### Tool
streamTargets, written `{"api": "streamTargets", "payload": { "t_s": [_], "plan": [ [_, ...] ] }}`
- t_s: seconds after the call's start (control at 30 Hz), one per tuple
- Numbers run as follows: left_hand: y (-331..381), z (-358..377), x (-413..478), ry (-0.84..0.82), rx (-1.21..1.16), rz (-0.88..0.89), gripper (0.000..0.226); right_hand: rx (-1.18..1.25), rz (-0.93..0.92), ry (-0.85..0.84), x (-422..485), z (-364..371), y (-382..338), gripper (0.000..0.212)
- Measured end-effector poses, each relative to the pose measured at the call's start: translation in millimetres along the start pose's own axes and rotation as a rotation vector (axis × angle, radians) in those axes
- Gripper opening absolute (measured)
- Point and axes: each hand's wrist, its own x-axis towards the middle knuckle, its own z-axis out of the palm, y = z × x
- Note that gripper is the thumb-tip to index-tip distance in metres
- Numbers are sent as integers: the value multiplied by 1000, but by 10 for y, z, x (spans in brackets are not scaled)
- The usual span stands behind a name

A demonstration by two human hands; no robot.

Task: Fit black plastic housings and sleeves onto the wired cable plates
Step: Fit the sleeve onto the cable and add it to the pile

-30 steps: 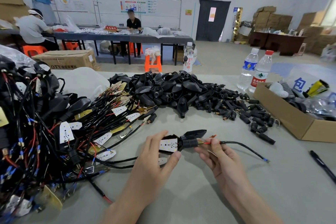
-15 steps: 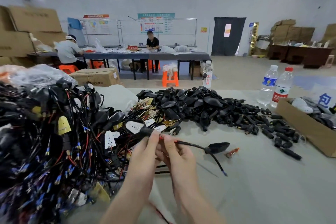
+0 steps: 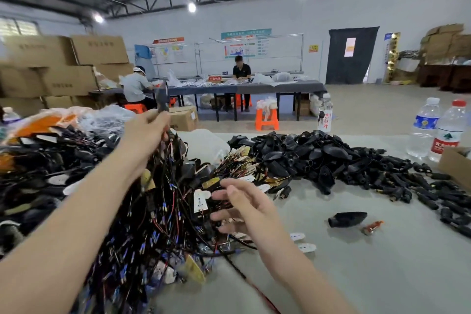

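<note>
Your left hand is raised in the upper left of the frame, fingers curled round a dark, blurred wired assembly whose leads trail down into the tangle of wired plates at left. It looks like a fitted unit being put on that heap, though the blur keeps me from being sure. Your right hand is released, fingers spread and holding nothing, just right of a white cable plate at the tangle's edge, centre frame.

So I judge you are between units: one going away, the next not yet picked. The next move calls for pinching a single plate free of the tangle without dragging its neighbours, then taking a housing. The loose housing lying alone on the worktop at lower right is the nearest.

Counted:
- one loose housing, and one small orange-red part just beside it
- two bare white plates lying by your right forearm
- two water bottles at the right edge
- one cardboard box, partly cut off by the frame
- the heap of black housings and the sleeves beyond it — too many to count.
</note>
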Motion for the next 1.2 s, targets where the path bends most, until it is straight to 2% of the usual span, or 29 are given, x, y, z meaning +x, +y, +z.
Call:
{"api": "streamTargets", "payload": {
  "t_s": [0.07, 0.17, 0.23, 0.3, 0.43, 0.57, 0.7, 0.8, 0.93, 1.1, 1.2],
  "plan": [
    [79, -172, 286, 96, 125, 25, 23, 28, 9, 64, 40, -47, 5, 17],
    [22, -387, 582, 186, 345, -76, 31, 45, 28, 137, 61, -135, 27, 18],
    [-103, -456, 589, 214, 458, -102, 25, 51, 36, 165, 51, -228, 43, 18],
    [-225, -428, 521, 240, 471, -26, 16, 35, 37, 191, 33, -350, 51, 19],
    [-393, -149, 297, 207, 536, 173, 30, 6, 50, 266, 15, -607, 97, 19],
    [-506, 323, -74, 1, 604, 304, 28, -37, 72, 333, -14, -831, 163, 19],
    [-677, 776, -439, -375, 687, 282, 24, -31, 91, 410, -91, -1068, 220, 18],
    [-788, 1031, -634, -674, 824, 373, 18, -20, 104, 475, -170, -1260, 262, 17],
    [-885, 1251, -803, -1030, 961, 392, 24, -20, 129, 517, -254, -1483, 314, 18],
    [-1061, 1364, -966, -1103, 1176, 608, 30, 94, 138, 518, -328, -1659, 396, 18],
    [-1121, 1377, -1034, -1038, 1316, 748, 28, 156, 133, 520, -360, -1715, 449, 18]
  ]
}}
